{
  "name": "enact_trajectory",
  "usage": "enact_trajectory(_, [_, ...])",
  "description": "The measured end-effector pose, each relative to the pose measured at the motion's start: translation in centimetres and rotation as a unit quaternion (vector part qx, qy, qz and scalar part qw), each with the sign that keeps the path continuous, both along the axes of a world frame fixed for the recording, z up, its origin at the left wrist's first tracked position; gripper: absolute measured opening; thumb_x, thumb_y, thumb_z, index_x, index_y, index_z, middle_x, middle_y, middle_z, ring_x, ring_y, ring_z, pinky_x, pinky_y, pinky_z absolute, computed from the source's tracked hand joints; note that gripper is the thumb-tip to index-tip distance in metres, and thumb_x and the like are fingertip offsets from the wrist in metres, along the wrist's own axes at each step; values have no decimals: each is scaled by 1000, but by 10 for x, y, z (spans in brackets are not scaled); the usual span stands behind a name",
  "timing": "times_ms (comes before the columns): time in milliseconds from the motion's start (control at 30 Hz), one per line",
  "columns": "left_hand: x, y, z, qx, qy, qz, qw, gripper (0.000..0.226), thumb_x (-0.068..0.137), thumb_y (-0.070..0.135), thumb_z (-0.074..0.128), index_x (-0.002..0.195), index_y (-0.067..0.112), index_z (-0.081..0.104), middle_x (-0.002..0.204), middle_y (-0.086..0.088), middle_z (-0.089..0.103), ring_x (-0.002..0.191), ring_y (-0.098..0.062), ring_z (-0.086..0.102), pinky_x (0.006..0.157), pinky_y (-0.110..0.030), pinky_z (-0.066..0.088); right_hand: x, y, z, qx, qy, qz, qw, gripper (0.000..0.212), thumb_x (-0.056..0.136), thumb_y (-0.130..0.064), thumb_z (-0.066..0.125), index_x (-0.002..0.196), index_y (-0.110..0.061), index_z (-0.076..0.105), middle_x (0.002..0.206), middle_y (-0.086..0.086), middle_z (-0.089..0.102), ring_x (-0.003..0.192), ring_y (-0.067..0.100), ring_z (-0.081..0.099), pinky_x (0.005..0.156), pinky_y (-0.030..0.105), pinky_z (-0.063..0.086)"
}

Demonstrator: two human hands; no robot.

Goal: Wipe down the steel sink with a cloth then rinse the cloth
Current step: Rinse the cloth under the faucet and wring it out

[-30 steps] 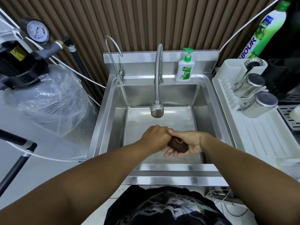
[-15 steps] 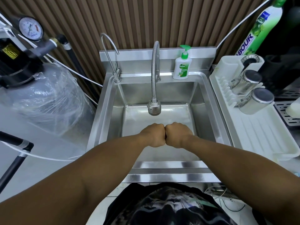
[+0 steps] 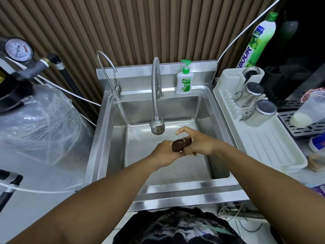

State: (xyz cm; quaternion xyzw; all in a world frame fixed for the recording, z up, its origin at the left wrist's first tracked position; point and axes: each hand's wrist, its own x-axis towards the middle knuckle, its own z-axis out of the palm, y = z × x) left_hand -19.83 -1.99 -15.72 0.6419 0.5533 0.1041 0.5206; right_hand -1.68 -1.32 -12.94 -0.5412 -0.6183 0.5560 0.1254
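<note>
Both hands meet over the middle of the steel sink (image 3: 175,190), held above the basin floor, with the cloth (image 3: 181,144) bunched into a short dark brown roll between them. The left hand (image 3: 164,153) grips the roll's lower end, curled round it so that only the knuckles show. The right hand (image 3: 199,144) wraps the upper end from the other side, with one of its fingers (image 3: 182,129) lifted free and pointing toward 10 o'clock while the rest tuck under the cloth. Neither hand is slack.

The roll's long axis runs from about 8 o'clock to 2 o'clock, with one hand on each end, which reads as a wringing grip (opposite twists along that axis would squeeze it out). The sink walls look wiped and bare of debris, so the task seems to be in its rinse-and-wring part.

What the next move turns on is the spray tap (image 3: 157,128). Its nozzle hangs at roughly 10 o'clock from the cloth, near but not above it, and no water can be seen falling from it. The left hand sits a little nearer the nozzle. To rinse, the roll would have to travel up toward 10 o'clock, and one hand would have to let go to open the water. I cannot tell where the tap's lever is.

A soap bottle (image 3: 184,81) stands on the back ledge at 12 o'clock, and a white drying rack (image 3: 274,155) lies at 3 o'clock
</note>
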Motion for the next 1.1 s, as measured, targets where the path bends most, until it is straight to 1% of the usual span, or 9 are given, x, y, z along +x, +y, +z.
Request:
enact_trajectory(167, [16, -8, 15, 28, -105, 87, 990, 53, 70, 58, 71, 119, 44, 55, 102, 10, 71, 96, -17, 68, 89, -45, 56, 25, -5, 16, -39, 200, -152, 967, 29, 87, -13, 75, 116, -10, 68, 90, 10, 66, 70, 15, 57, 63, 27, 48])
enact_trajectory(267, [24, -14, 29, 49, -186, 116, 974, 40, 88, 52, 66, 122, 33, 59, 101, 3, 73, 86, -12, 70, 90, -46, 57, 28, -6, 20, 2, 211, -189, 959, 21, 85, -19, 77, 104, -12, 70, 97, 10, 71, 83, 19, 63, 68, 30, 51])
enact_trajectory(400, [25, -15, 44, 115, -230, 168, 952, 32, 90, 45, 69, 116, 26, 64, 107, 7, 74, 102, -8, 69, 94, -37, 55, 26, -3, 32, 19, 251, -209, 945, 34, 77, -19, 84, 98, -8, 60, 98, 15, 71, 96, 26, 68, 87, 41, 57])
enact_trajectory(500, [23, -10, 57, 148, -260, 219, 929, 25, 86, 22, 79, 95, 16, 57, 90, 0, 69, 80, -9, 66, 77, -28, 57, 21, 0, 47, 30, 297, -235, 925, 32, 70, -16, 83, 88, -13, 56, 90, 12, 72, 88, 26, 68, 89, 44, 56])
enact_trajectory(633, [15, 0, 86, 161, -310, 245, 905, 18, 90, 12, 73, 92, 14, 56, 74, -7, 71, 62, -12, 63, 54, -26, 51, 16, 5, 68, 46, 369, -259, 892, 40, 76, -7, 77, 113, -4, 62, 106, 18, 72, 100, 32, 67, 97, 49, 50])
enact_trajectory(733, [6, 9, 100, 146, -330, 256, 897, 5, 98, 16, 64, 95, 20, 66, 81, -2, 76, 73, -12, 68, 65, -31, 54, 12, 9, 82, 57, 382, -259, 885, 49, 80, -6, 72, 127, 4, 60, 119, 21, 68, 111, 31, 64, 98, 44, 50])
enact_trajectory(900, [-8, 24, 112, 164, -350, 328, 862, 7, 96, 29, 59, 92, 31, 65, 75, 3, 71, 78, -19, 64, 79, -40, 51, 3, 15, 99, 72, 420, -275, 862, 26, 92, 3, 57, 115, -8, 64, 110, 9, 70, 98, 20, 65, 85, 32, 53])
enact_trajectory(1000, [-9, 23, 117, 130, -366, 299, 872, 6, 98, 23, 63, 103, 20, 63, 81, 5, 75, 81, -13, 70, 78, -35, 56, -8, 16, 108, 88, 426, -279, 856, 30, 90, 8, 59, 116, -6, 60, 103, 8, 72, 95, 20, 68, 86, 32, 57])
enact_trajectory(1100, [-10, 20, 122, 64, -408, 248, 876, 28, 90, 1, 68, 118, 4, 64, 101, -7, 77, 92, -18, 73, 81, -32, 58, -16, 14, 118, 99, 412, -274, 863, 44, 86, 9, 64, 128, -3, 57, 107, 11, 73, 97, 22, 70, 84, 36, 59])
